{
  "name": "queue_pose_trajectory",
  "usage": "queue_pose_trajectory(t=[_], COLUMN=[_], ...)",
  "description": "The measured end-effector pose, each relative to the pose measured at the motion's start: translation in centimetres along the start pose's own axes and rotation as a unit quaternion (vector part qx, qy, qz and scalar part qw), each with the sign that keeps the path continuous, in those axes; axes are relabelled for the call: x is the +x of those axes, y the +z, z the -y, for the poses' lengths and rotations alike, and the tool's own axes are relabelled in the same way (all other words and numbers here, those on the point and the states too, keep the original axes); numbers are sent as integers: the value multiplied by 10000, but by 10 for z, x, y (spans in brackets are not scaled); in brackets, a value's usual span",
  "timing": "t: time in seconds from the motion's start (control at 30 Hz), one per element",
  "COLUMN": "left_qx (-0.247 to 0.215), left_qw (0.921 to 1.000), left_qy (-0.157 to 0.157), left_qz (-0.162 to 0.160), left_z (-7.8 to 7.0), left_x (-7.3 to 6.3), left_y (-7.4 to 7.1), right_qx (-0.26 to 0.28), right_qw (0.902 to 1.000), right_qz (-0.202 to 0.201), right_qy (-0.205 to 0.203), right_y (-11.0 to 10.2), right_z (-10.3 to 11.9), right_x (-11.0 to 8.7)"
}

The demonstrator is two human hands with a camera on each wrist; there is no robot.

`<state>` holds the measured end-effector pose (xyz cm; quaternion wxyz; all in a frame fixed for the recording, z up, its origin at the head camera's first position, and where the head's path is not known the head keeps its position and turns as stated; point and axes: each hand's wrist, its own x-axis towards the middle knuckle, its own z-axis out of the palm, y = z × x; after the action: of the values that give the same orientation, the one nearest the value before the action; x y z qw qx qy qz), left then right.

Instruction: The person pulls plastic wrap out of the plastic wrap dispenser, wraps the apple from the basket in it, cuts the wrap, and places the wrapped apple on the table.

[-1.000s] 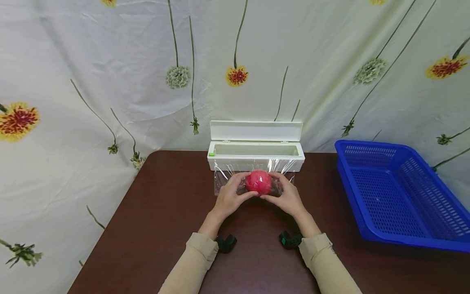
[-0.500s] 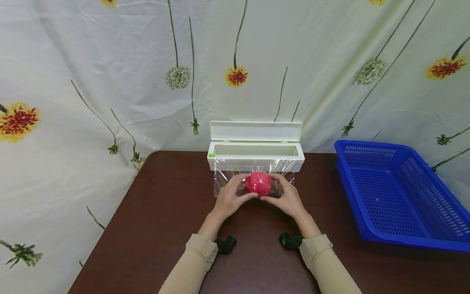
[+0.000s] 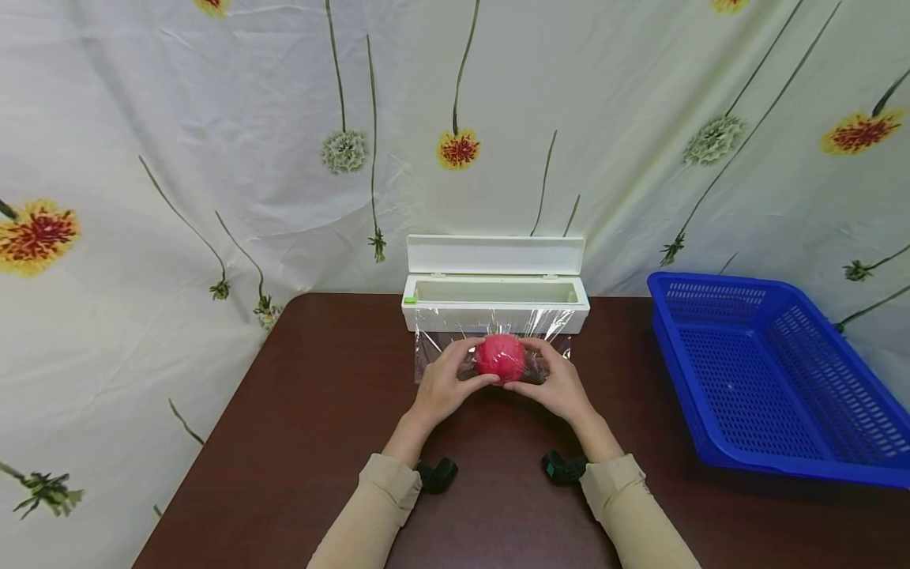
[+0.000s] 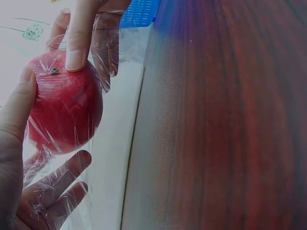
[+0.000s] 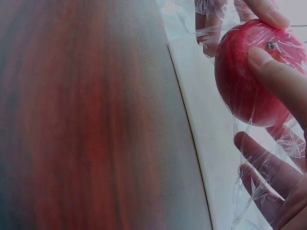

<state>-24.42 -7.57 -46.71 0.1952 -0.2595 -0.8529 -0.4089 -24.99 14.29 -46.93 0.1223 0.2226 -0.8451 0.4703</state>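
No text, label, brand, number or sign is showing legibly anywhere. Any marking on the green tab (image 3: 410, 300), sitting at the left end of the box (image 3: 496, 304), is appearing too small to read.

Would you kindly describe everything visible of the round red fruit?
The round red fruit looks smooth and shiny, with a small dark nub between the two thumbs. Clear, creased plastic film clings to part of it. The left hand and right hand hold it from opposite sides, in front of the long white box.
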Motion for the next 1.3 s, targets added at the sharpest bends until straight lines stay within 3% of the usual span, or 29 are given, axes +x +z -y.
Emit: queue_pose_trajectory(t=[0.7,1.3], left_qx=[55,-85], left_qw=[9998,9995], left_qy=[-174,-292], left_qz=[-86,-92], left_z=[1,0], left_x=[-1,-1], left_y=[0,-1], right_qx=[-123,-81], right_qw=[9999,9999], right_qz=[24,119], right_qy=[-107,58], right_y=[-1,-2], right_z=[-2,0], right_x=[1,0])
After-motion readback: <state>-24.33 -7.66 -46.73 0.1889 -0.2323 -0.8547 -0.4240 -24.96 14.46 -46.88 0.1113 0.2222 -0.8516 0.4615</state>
